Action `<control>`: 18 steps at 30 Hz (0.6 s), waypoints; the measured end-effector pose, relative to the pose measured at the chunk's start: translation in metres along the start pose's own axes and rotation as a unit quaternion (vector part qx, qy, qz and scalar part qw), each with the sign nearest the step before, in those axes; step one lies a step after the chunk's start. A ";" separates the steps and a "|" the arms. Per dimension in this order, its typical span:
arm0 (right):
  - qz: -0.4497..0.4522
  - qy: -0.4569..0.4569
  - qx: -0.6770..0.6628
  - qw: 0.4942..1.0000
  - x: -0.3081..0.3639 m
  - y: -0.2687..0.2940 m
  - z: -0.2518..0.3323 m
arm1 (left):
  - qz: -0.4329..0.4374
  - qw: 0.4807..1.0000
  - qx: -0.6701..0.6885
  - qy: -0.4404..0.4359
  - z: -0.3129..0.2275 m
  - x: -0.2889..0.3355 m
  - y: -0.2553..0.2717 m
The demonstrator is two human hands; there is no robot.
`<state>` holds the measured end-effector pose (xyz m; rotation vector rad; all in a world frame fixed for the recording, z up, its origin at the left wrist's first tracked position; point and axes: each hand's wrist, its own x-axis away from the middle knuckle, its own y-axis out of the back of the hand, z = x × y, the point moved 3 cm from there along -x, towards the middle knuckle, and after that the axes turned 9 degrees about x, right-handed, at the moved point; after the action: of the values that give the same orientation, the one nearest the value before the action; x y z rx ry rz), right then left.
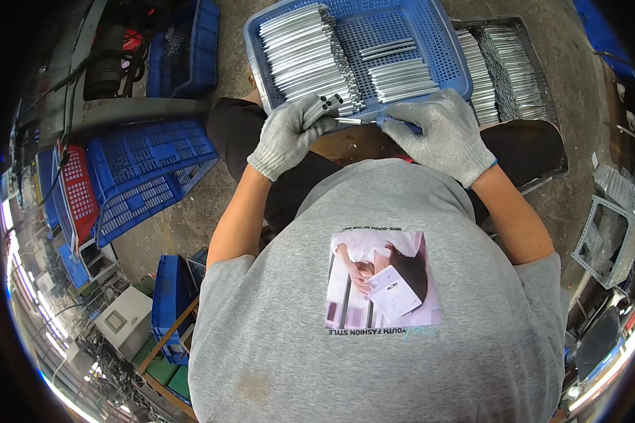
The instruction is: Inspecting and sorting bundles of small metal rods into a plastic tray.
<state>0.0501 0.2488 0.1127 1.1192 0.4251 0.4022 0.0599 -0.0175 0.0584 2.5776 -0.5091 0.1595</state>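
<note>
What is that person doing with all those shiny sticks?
A person in grey gloves sits with a blue basket of thin metal tubes on their lap. The left hand grips a small bunch of tubes. The right hand rests on the basket's near edge, pinching one tube.

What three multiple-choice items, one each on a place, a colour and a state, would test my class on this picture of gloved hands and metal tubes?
1. Where does the blue perforated tray sit?
A. on the person's lap
B. on a shelf
C. on a chair

2. What colour are the gloves?
A. orange
B. grey
C. black

3. What is the left hand doing?
A. resting flat and open
B. gripping a bundle of metal tubes
C. holding a hammer

Answers: 1 A, it rests across the thighs; 2 B, both the left and right hand wear grey knit; 3 B, fingers wrap the tube ends.
</note>
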 end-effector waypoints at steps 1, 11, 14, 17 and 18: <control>-0.006 0.016 0.011 1.000 0.001 0.000 0.000 | 0.005 1.000 -0.007 0.002 -0.003 0.000 0.000; 0.021 0.013 0.056 0.998 -0.001 0.003 0.008 | -0.073 0.996 -0.004 -0.057 -0.015 0.006 -0.004; 0.027 -0.007 0.042 0.999 -0.002 0.008 0.011 | -0.104 0.985 -0.082 -0.111 -0.033 0.007 -0.004; 0.032 -0.027 0.028 0.999 -0.003 0.011 0.011 | -0.136 0.964 -0.160 -0.164 -0.043 0.010 -0.003; 0.030 -0.029 0.028 0.999 -0.004 0.011 0.010 | -0.137 0.963 -0.154 -0.175 -0.041 0.010 -0.003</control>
<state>0.0503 0.2432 0.1272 1.1969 0.3553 0.4111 0.0697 0.0016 0.0948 2.3400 -0.2668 -0.4445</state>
